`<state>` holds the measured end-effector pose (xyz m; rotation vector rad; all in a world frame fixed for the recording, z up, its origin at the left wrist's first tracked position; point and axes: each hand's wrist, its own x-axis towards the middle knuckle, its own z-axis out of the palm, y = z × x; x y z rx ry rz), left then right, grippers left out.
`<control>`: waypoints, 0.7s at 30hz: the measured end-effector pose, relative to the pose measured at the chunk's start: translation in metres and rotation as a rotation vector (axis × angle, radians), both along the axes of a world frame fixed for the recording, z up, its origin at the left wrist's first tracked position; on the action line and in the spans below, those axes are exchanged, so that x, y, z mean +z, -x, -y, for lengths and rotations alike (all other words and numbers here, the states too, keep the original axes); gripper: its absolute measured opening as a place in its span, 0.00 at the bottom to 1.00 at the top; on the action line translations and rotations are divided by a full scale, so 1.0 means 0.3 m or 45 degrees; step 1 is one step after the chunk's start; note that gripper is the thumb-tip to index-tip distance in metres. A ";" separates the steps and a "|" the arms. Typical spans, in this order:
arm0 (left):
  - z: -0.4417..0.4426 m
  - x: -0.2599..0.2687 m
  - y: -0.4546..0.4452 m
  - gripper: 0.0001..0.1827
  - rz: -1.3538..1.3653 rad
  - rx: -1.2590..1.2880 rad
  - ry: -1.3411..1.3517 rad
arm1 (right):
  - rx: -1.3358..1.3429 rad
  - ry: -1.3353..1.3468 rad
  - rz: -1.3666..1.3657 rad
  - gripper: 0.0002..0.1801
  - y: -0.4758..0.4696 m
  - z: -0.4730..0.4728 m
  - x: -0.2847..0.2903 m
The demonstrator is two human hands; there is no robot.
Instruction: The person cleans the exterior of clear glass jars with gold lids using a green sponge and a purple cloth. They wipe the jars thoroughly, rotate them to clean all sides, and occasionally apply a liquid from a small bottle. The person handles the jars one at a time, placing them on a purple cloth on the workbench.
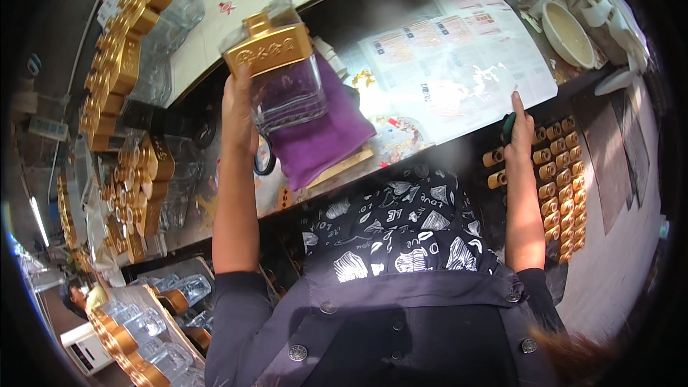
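My left hand (238, 102) grips a clear glass bottle (290, 91) by its side, tilted above a purple cloth (328, 140). The bottle's gold shoulder (271, 51) bears raised characters, and it has a gold neck. Just below my left hand lies a black loop handle (265, 156), perhaps of scissors. My right hand (520, 129) is at the bench's front right edge, one finger pointing up and the others curled around a small dark green object (509, 128). A tiny pale piece (516, 87) shows at that fingertip. Beyond it is a printed label sheet (457, 64) with white smears.
Rows of gold-topped bottles (126, 64) line the left side. More bottles (134, 322) stand at lower left, near a person (80, 298). Gold-necked pieces (559, 188) fill the right below the bench. A white bowl (567, 35) of pale paste sits at upper right.
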<state>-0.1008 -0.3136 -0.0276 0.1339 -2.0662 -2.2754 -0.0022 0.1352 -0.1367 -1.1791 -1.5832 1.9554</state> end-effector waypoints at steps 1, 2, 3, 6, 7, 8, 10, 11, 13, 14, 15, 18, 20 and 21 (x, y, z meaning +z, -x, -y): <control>-0.042 0.019 0.007 0.26 0.039 -0.045 0.068 | -0.010 -0.036 0.011 0.18 -0.015 -0.023 0.001; 0.012 0.012 0.020 0.27 0.099 -0.096 0.135 | 0.002 -0.036 0.002 0.18 0.002 -0.017 -0.028; 0.055 -0.013 0.048 0.28 0.163 -0.192 0.177 | -0.028 -0.065 0.006 0.18 0.005 -0.032 -0.060; 0.064 -0.038 0.004 0.25 0.158 -0.163 -0.090 | -0.074 -0.190 -0.145 0.13 -0.004 -0.013 -0.091; 0.075 -0.057 -0.020 0.25 0.186 -0.140 -0.212 | -0.063 -0.146 -0.230 0.10 -0.020 -0.001 -0.090; 0.096 -0.074 -0.035 0.25 0.223 -0.151 -0.250 | -0.084 -0.110 -0.267 0.10 -0.041 0.000 -0.090; 0.064 -0.054 -0.047 0.30 0.222 -0.161 -0.183 | -0.093 0.004 -0.332 0.15 -0.078 0.005 -0.089; 0.056 -0.057 -0.045 0.32 0.244 -0.126 -0.148 | -0.109 0.030 -0.334 0.14 -0.094 0.006 -0.088; 0.046 -0.044 -0.046 0.34 0.268 -0.115 -0.112 | -0.169 0.212 -0.308 0.15 -0.101 0.023 -0.029; 0.041 -0.042 -0.046 0.35 0.280 -0.105 -0.094 | -0.171 0.215 -0.303 0.14 -0.098 0.021 -0.027; 0.045 -0.045 -0.042 0.35 0.290 -0.117 -0.089 | -0.169 0.221 -0.301 0.13 -0.090 0.021 -0.027; 0.059 -0.051 -0.034 0.36 0.311 -0.139 -0.081 | -0.184 0.190 -0.278 0.09 -0.077 0.052 0.003; 0.059 -0.046 -0.038 0.36 0.313 -0.145 -0.084 | -0.180 0.120 -0.273 0.08 -0.075 0.056 0.005; 0.051 -0.036 -0.041 0.35 0.318 -0.118 -0.120 | -0.164 0.064 -0.280 0.07 -0.073 0.043 -0.004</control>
